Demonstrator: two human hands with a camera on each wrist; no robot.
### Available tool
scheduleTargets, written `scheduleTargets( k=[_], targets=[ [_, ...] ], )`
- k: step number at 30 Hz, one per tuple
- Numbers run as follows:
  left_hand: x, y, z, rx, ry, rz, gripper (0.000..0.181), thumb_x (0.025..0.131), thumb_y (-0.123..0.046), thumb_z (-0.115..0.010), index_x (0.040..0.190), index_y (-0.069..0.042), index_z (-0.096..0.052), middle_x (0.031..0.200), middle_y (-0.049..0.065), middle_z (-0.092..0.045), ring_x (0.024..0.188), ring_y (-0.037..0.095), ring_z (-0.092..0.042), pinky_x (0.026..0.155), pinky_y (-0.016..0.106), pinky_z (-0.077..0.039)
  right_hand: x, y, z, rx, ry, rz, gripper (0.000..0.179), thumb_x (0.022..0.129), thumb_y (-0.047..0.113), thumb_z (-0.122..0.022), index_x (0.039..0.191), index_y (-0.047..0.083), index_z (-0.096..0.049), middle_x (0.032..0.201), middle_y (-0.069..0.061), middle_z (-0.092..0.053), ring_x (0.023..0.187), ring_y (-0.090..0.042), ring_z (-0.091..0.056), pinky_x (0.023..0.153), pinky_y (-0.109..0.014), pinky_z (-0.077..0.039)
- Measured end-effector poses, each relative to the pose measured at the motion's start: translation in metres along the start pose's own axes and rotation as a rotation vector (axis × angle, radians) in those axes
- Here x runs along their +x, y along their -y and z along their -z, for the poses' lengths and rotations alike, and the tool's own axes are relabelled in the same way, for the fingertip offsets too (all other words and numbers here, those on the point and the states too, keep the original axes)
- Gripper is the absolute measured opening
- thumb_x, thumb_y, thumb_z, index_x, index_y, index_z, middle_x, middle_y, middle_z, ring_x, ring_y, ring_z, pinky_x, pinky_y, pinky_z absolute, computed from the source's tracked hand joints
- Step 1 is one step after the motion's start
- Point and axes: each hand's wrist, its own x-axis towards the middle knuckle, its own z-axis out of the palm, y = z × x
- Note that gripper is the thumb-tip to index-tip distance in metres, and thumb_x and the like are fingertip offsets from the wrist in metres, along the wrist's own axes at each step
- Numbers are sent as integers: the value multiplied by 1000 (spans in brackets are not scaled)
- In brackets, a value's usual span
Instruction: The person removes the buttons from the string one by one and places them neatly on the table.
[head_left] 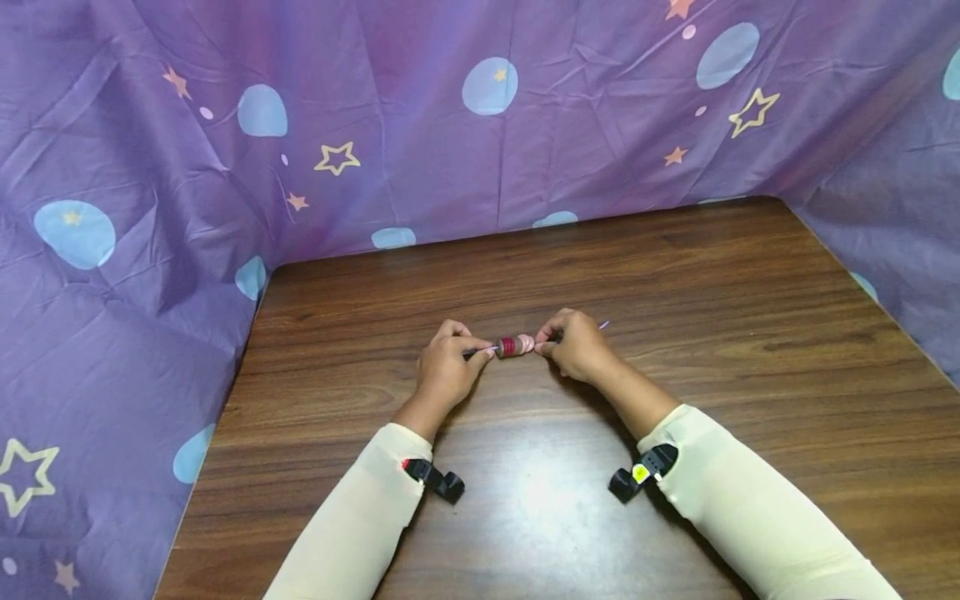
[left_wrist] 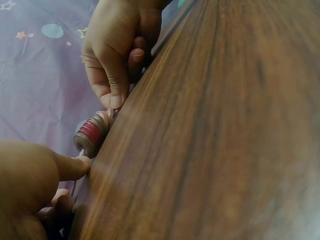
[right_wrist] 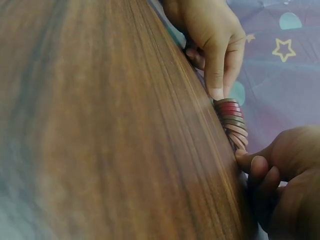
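A short row of round flat discs (head_left: 513,346), brown, red and pale pink, lies sideways between the two hands above the wooden table. A thin purple-and-dark strand (head_left: 491,347) emerges from its left end; whether it is a cord or a stick I cannot tell. Thumb and fingers of the left hand (head_left: 447,362) pinch the strand close to the brown end disc. On the other side, the right hand (head_left: 581,346) pinches at the pink end, and a purple tip (head_left: 604,324) sticks out beyond it. Pink discs (right_wrist: 237,135) lean unevenly near the right thumb in the right wrist view.
The brown wooden table (head_left: 337,433) spreads around both hands. Behind and beside it hangs a purple cloth (head_left: 420,108) with stars and blue spots. Black cameras are strapped to both pale sleeves (head_left: 360,508).
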Motion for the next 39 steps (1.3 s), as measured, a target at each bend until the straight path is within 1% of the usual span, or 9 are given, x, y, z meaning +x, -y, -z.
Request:
scheduleTargets(
  k=[3, 6, 11, 14, 19, 21, 26, 32, 39],
  targets=[
    [0, 0, 0, -17, -10, -12, 9, 93, -29, -88, 99, -23, -90, 113, 4, -71, 101, 24, -73, 83, 47, -58, -1, 2, -1, -72, -9, 20, 10, 98, 9, -78, 89, 5, -78, 114, -16, -70, 84, -27, -74, 85, -40, -59],
    [0, 0, 1, -30, -14, -20, 9, 93, -28, -87, 98, -21, -90, 113, 4, -72, 101, 25, -73, 84, 47, -59, -2, 4, -2, -134, -12, 35, 12, 99, 11, -76, 88, 7, -76, 113, -14, -70, 110, -34, -69, 102, -50, -54],
    [-1, -1, 2, -91, -19, -49, 9, 94, -24, -87, 99, -17, -89, 111, 7, -76, 103, 27, -74, 90, 46, -60, -2, 6, -2, -207, 1, 45, 12, 103, 11, -70, 92, 8, -67, 109, -14, -68, 106, -35, -67, 98, -53, -54],
    [-1, -1, 2, -146, -27, -81, 9, 94, -20, -86, 99, -12, -89, 109, 10, -78, 103, 29, -75, 94, 46, -61, -2, 6, -2, -196, 15, 65, 10, 107, 11, -65, 97, 9, -62, 105, -13, -68, 96, -31, -69, 91, -50, -57],
    [-1, -1, 2, -181, -42, -114, 9, 94, -16, -86, 98, -8, -88, 106, 11, -79, 102, 29, -75, 95, 46, -61, -3, 6, 0, 57, 102, 48, 10, 112, 7, -55, 103, 4, -53, 82, -16, -67, 62, -20, -68, 59, -34, -58],
    [-2, -1, 2, -185, -46, -121, 8, 94, -15, -86, 97, -8, -88, 106, 11, -78, 101, 28, -74, 95, 46, -61, -3, 5, 0, 219, 149, 21, 10, 114, 4, -49, 105, 1, -50, 86, -18, -66, 59, -17, -67, 54, -30, -58],
    [-2, 0, 2, -221, -64, -137, 8, 94, -14, -86, 97, -6, -88, 106, 13, -77, 101, 30, -74, 94, 47, -60, -2, 4, -1, 571, 252, -25, 11, 116, 0, -34, 108, -3, -41, 126, -30, -61, 77, -17, -75, 69, -29, -67],
    [-2, 0, 1, -254, -94, -161, 7, 94, -12, -85, 97, -5, -88, 106, 14, -76, 100, 29, -73, 90, 43, -60, -1, 2, 0, 752, 362, -15, 16, 118, 6, -27, 107, 4, -38, 142, -47, -57, 106, -32, -82, 91, -39, -68],
    [-2, 0, 1, -300, -108, -174, 7, 94, -10, -85, 98, -4, -87, 107, 15, -75, 100, 29, -73, 89, 40, -60, -1, 1, 1, 957, 484, -37, 17, 117, 6, -27, 106, 10, -39, 158, -47, -41, 142, -56, -58, 109, -51, -60]
  ],
)
